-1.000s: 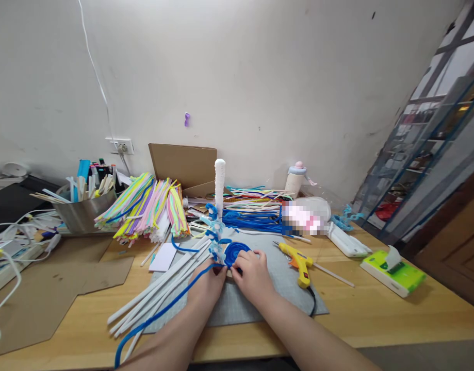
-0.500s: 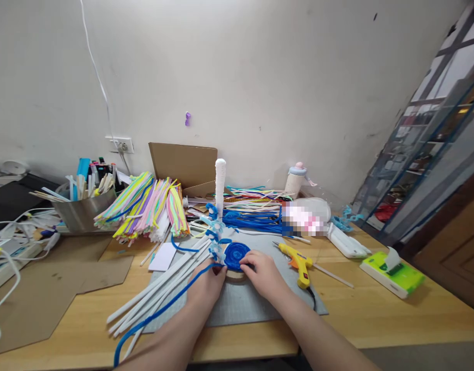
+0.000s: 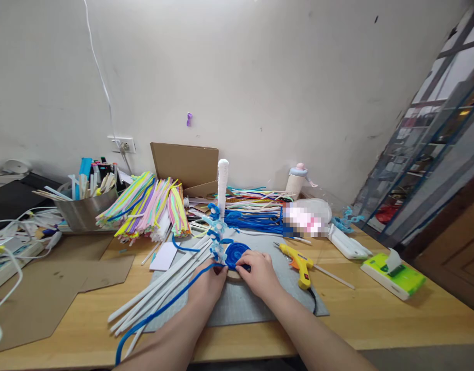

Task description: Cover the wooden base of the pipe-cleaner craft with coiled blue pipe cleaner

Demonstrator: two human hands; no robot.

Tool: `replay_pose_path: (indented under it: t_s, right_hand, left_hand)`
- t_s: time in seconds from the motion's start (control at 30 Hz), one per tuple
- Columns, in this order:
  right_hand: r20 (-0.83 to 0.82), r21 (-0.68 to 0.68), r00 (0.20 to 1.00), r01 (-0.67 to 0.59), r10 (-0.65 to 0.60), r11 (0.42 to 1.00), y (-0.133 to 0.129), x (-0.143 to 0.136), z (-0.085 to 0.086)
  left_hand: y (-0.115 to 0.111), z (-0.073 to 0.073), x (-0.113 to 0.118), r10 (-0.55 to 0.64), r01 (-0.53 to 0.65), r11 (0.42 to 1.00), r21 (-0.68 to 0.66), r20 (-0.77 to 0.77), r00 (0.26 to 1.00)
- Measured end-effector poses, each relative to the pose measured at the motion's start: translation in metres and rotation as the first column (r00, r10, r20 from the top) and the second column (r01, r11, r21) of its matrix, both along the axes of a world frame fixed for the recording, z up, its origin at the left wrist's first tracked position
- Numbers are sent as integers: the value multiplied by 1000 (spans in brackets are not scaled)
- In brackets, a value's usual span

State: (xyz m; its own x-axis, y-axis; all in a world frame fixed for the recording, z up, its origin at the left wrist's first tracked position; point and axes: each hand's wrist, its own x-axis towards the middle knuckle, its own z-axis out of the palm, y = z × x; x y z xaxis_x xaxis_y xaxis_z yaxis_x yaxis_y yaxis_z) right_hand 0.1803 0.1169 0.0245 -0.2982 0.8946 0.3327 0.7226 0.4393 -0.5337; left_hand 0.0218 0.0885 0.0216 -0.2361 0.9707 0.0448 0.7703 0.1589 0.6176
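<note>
A flat blue coil of pipe cleaner (image 3: 237,253) lies on a round wooden base (image 3: 234,277) over a grey mat. Beside it rises a white fuzzy post (image 3: 223,188), with blue and pale-blue pipe-cleaner flowers (image 3: 217,226) around its lower part. At the left of the base, my left hand (image 3: 206,283) pinches a long blue pipe cleaner (image 3: 170,299), whose tail runs down to the front left. My right hand (image 3: 260,273) has its thumb and fingers closed at the coil's right edge; the fingertips are partly hidden.
White sticks (image 3: 163,288) lie on the mat's left side. A yellow glue gun (image 3: 300,262) rests on the right, its cord trailing forward. Bundled pipe cleaners (image 3: 144,208), a metal pot (image 3: 85,211), a bottle (image 3: 296,183) and a green tissue pack (image 3: 395,275) stand around.
My right hand has shifted slightly left along the coil's edge. My left hand keeps its pinch near the post. The whole view has moved a little.
</note>
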Motion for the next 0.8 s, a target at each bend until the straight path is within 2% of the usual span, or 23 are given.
replay_pose_path:
  t_s: [0.27, 0.5, 0.67, 0.8]
  right_hand:
    - [-30, 10, 999, 17, -17, 1000, -2, -1, -2]
    - [-216, -104, 963, -185, 160, 977, 9, 17, 0]
    - [-155, -62, 986, -70, 60, 996, 6, 22, -1]
    - [-79, -34, 995, -64, 61, 997, 3, 20, 0]
  left_hand:
    - [-1, 2, 1, 18, -18, 999, -39, -19, 1000]
    - [0, -1, 0, 21, -21, 1000, -8, 0, 1000]
    - [1, -3, -1, 2, -2, 1000, -9, 24, 1000]
    - [1, -3, -1, 13, -13, 1000, -24, 4, 1000]
